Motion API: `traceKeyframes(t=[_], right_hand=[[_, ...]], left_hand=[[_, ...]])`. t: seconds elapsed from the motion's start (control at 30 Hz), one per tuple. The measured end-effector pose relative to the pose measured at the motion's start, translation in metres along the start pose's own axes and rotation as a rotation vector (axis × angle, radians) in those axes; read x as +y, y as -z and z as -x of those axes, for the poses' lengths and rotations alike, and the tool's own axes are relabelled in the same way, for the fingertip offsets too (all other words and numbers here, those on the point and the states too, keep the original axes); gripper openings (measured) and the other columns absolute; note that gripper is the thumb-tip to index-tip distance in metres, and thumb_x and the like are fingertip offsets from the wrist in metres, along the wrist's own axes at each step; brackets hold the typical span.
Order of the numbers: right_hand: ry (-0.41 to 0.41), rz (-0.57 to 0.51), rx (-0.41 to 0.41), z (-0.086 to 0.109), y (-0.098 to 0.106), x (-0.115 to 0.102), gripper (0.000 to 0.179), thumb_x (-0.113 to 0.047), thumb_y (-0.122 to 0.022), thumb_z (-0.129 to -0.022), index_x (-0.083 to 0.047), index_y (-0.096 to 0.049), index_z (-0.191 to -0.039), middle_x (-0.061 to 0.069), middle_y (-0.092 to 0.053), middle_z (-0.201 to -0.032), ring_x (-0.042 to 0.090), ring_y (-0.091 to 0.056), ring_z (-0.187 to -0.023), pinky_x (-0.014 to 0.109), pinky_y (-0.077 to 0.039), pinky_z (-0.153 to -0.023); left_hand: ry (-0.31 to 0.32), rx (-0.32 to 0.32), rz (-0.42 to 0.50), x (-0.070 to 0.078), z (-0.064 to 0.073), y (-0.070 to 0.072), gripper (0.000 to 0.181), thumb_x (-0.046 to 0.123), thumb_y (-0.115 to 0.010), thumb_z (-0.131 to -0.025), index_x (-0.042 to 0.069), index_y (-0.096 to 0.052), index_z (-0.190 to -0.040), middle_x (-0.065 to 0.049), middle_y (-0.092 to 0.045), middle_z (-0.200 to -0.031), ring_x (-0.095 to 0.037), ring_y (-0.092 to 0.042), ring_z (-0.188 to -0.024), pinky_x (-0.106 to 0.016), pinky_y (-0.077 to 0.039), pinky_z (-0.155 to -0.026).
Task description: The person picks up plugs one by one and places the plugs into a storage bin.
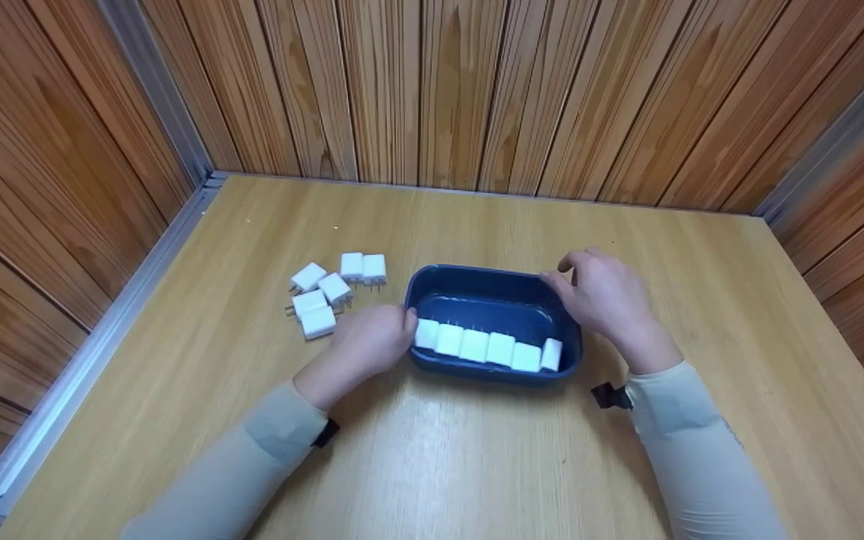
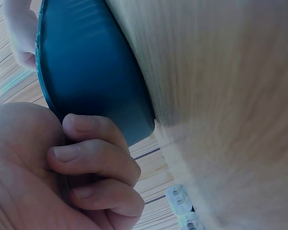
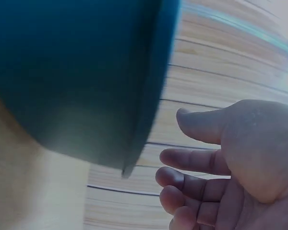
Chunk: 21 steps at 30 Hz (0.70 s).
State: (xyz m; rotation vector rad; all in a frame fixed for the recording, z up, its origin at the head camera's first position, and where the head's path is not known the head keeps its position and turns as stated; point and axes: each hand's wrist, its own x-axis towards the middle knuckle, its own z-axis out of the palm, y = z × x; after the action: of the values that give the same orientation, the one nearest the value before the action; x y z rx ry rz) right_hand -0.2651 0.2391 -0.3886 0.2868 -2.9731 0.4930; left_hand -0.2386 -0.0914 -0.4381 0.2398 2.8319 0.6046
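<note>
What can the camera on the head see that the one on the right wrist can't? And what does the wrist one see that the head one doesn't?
Only the head view shows six white plugs inside the blue tub, six loose plugs on the table, the left grip at the tub's left end, and the pale sleeves.

Only the right wrist view shows the palm side of the right grip; the head view shows its back.

Both share the tub, the right grip, the table and the wood-panelled wall.
</note>
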Motion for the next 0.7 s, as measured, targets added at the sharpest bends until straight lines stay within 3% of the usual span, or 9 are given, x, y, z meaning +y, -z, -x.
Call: traceKeyframes(t=[0.2, 0.4, 0.5, 0.7], right_hand=[[-0.064, -0.033, -0.070, -0.008, -0.005, 0.012, 0.048, -0.044, -0.060, -0.115, 0.000, -0.071, -0.132, 0.022, -0.074, -0.116, 0.038, -0.068, -0.098, 0.052, -0.056, -0.083], [-0.157, -0.068, -0.235, -0.014, -0.009, 0.020, 0.056, -0.048, -0.054, -0.117, 0.002, -0.066, -0.140, 0.026, -0.072, -0.128, 0.041, -0.067, -0.109, 0.058, -0.056, -0.095], [-0.158, -0.069, -0.283, -0.016, -0.013, 0.022, 0.057, -0.046, -0.052, -0.118, 0.003, -0.066, -0.142, 0.027, -0.072, -0.130, 0.041, -0.067, -0.110, 0.059, -0.056, -0.098], [-0.128, -0.127, -0.317, -0.020, -0.023, 0.029, 0.054, -0.044, -0.047, -0.120, 0.003, -0.069, -0.138, 0.018, -0.070, -0.108, 0.035, -0.064, -0.098, 0.049, -0.052, -0.086]], left_hand=[[0.009, 0.001, 0.001, 0.000, -0.001, -0.001, 0.050, 0.040, -0.040, -0.121, 0.016, -0.070, -0.089, -0.006, -0.061, -0.076, -0.024, -0.061, -0.067, -0.039, -0.046, -0.066], [0.012, -0.001, -0.003, 0.001, -0.001, -0.001, 0.051, 0.041, -0.040, -0.121, 0.016, -0.070, -0.087, -0.006, -0.061, -0.075, -0.024, -0.060, -0.067, -0.039, -0.045, -0.066], [-0.003, 0.016, -0.013, 0.000, 0.000, 0.000, 0.051, 0.040, -0.041, -0.121, 0.015, -0.069, -0.087, -0.006, -0.060, -0.075, -0.025, -0.060, -0.067, -0.039, -0.044, -0.064], [-0.024, 0.028, -0.012, 0.000, 0.000, 0.000, 0.050, 0.039, -0.041, -0.121, 0.015, -0.068, -0.086, -0.006, -0.060, -0.074, -0.025, -0.059, -0.066, -0.039, -0.043, -0.063]])
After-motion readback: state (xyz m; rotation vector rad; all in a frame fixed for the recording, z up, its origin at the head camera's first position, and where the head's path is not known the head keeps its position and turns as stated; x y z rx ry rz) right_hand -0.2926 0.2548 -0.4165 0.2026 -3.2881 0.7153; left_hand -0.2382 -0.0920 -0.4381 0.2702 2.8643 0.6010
